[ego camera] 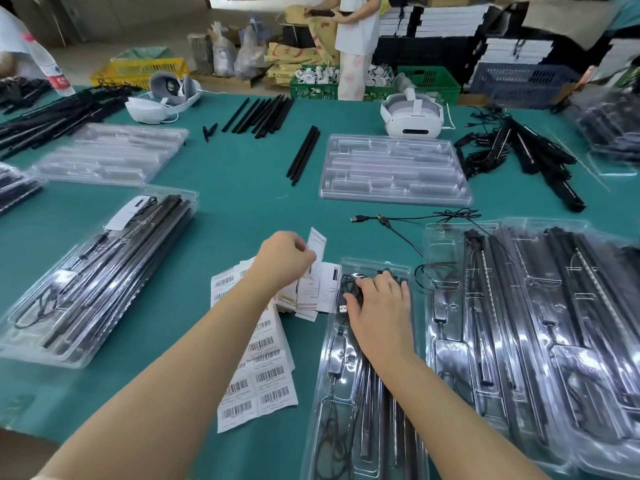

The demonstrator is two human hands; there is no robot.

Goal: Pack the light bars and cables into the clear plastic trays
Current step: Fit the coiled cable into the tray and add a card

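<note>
Well to the left of the left hand's fingers, a packed tray (93, 282) of black bars and cable lies on the green table (242, 202), with a white slip tucked at its far end; beyond it, farther from the fingers, sits an empty clear tray (110, 154). Below and behind the left wrist, barcode label sheets (263, 372) are fanned on the table. The left hand (285, 258) has its fingers curled, thumb and fingertips pinching a small white paper slip (317, 244) that stands up just right of the knuckles, above a loose heap of similar leaflets (311, 292). Far ahead of these fingers lie a pair of loose black bars (303, 155) and, farther still, a bundle of more bars (263, 114). Just right of the leaflets, the near tray (346, 393) holds light bars (370, 393) running toward the viewer and a black cable (332, 368) along its left channel. The right hand (379, 310) lies flat on this tray's far end, fingers spread and fairly straight, pressing down on the coiled cable; a USB plug (343, 309) pokes out beside the thumb. Ahead of those fingertips, a loose USB cable (398, 221) trails across the table, and beyond it sits another empty tray (394, 169). To the right of the fingers, overlapping filled trays (536, 323) are stacked.
</note>
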